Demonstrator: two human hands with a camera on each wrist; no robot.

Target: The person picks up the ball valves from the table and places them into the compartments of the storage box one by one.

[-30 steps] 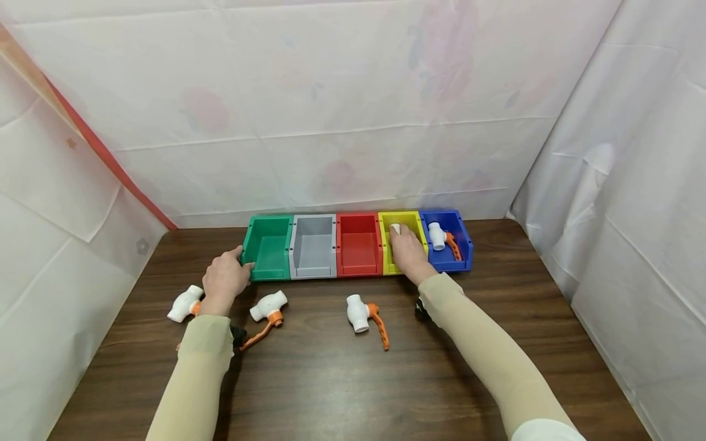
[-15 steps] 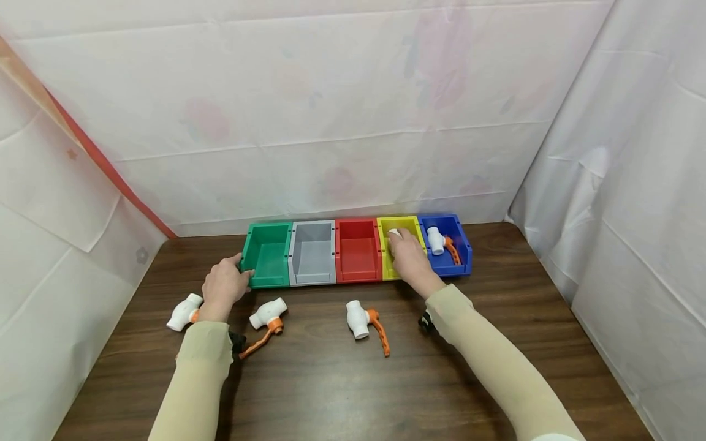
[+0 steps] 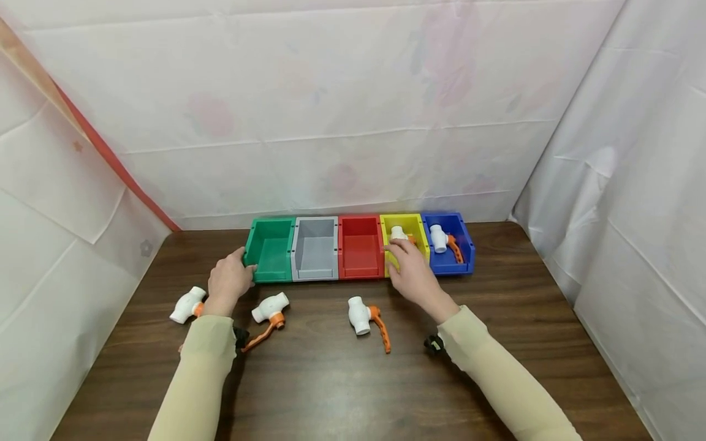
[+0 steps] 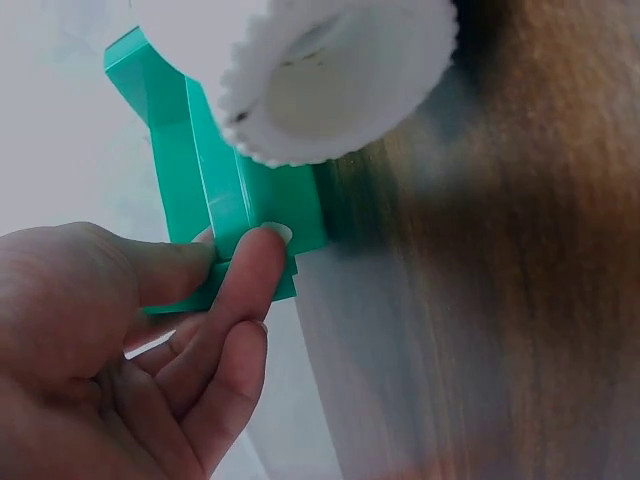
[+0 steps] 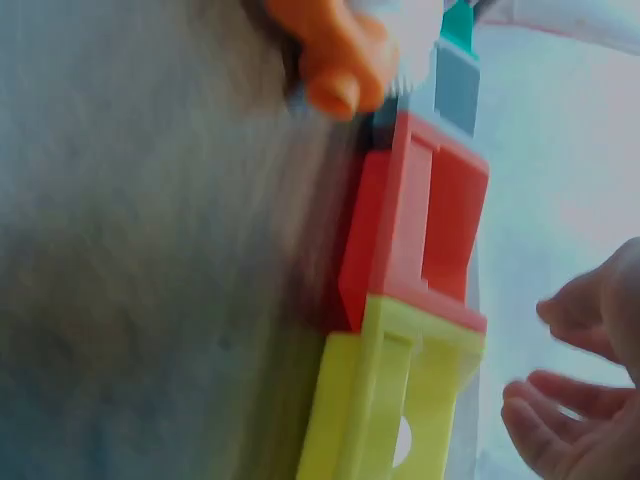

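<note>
My left hand [image 3: 230, 278] is at the left end of the bin row. In the left wrist view its thumb and fingers pinch the wall of the green bin [image 4: 230, 190]. My right hand [image 3: 410, 274] hovers over the front of the yellow bin [image 3: 404, 217], fingers spread and holding nothing. A white ball valve [image 3: 398, 233] with an orange handle lies inside, partly hidden by this hand. Another ball valve [image 3: 439, 239] lies in the blue bin [image 3: 469, 254].
Between green and yellow stand the grey bin [image 3: 315, 267] and red bin [image 3: 361, 271]. On the wooden table [image 3: 342, 392] lie three more valves: a left valve [image 3: 187, 304], a second valve [image 3: 270, 307] and a middle valve [image 3: 360, 315]. White sheeting [image 3: 331, 122] hangs behind.
My right hand has let go of the ball valve in the yellow bin and drawn back toward the bin's front. The left hand stays on the green bin.
</note>
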